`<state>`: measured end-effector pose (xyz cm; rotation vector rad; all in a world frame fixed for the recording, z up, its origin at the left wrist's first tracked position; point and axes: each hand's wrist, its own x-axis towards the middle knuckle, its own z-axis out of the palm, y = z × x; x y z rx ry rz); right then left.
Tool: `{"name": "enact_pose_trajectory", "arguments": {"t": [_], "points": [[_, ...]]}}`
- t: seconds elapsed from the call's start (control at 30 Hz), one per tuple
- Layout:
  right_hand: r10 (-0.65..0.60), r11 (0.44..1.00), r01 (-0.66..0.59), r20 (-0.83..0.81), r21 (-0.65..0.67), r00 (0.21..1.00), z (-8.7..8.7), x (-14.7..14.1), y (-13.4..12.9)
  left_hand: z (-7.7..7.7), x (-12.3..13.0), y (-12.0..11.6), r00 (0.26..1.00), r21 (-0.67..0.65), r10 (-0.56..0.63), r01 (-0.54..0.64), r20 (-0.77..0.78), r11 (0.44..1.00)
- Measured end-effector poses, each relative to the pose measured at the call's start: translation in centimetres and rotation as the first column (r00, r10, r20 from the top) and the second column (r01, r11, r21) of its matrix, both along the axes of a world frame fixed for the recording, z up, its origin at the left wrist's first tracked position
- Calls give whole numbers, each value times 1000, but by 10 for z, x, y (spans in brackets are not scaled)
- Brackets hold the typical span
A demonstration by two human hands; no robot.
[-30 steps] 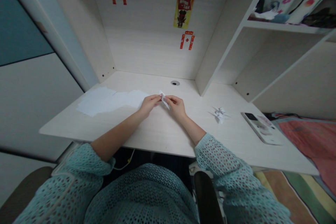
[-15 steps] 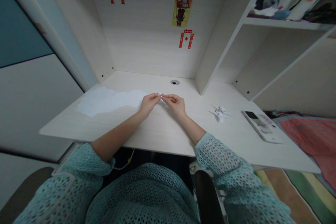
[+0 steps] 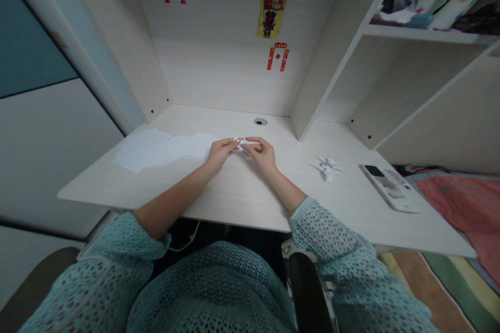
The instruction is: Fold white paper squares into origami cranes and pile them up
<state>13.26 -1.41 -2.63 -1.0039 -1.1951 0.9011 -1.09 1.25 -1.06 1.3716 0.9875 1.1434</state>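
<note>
A small folded white paper (image 3: 239, 142) is between my two hands, above the middle of the desk. My left hand (image 3: 221, 154) pinches its left side. On its right side my right hand (image 3: 262, 153) is closed, thumb against the paper, the index finger lifted a little over it. The fingers hide much of the paper, so its folded shape is unclear. Left of my left hand, flat white paper sheets (image 3: 156, 151) lie spread and overlapping. Several folded paper pieces with pointed tips (image 3: 328, 168) sit in a small cluster to the right of my right hand.
A phone in a pale case (image 3: 388, 187) lies at the desk's right side. A cable hole (image 3: 260, 122) is near the back panel. An upright divider (image 3: 324, 57) rises behind my right hand. The chair armrest (image 3: 310, 291) stands below the front edge.
My right index finger has lifted and spread from the thumb. The folded paper has turned slightly between my fingers. The sheets, the paper cluster and the phone stay in place.
</note>
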Motion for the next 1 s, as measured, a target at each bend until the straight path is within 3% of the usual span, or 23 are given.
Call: {"name": "enact_pose_trajectory", "arguments": {"t": [0.3,0.43,0.57,0.7,0.83,1.0], "points": [[61,990,-62,-18,-126,998,-5,0,6,0,1,1,999,-33,-33,34,17,999],[51,994,-50,9,-97,999,-6,0,6,-1,1,1,999,-38,-48,49,22,998],[-121,991,104,235,83,964,-3,1,0,-4,0,4,1000,-61,-25,26,9,998],[-357,915,203,467,348,809,1,7,-6,-6,1,5,998,-143,-60,58,-10,988],[-418,870,136,563,474,713,-1,13,-3,-3,3,3,994,-133,-105,107,24,985],[-366,852,-31,637,523,678,0,14,-2,1,2,3,995,-103,-80,86,63,991]]}}
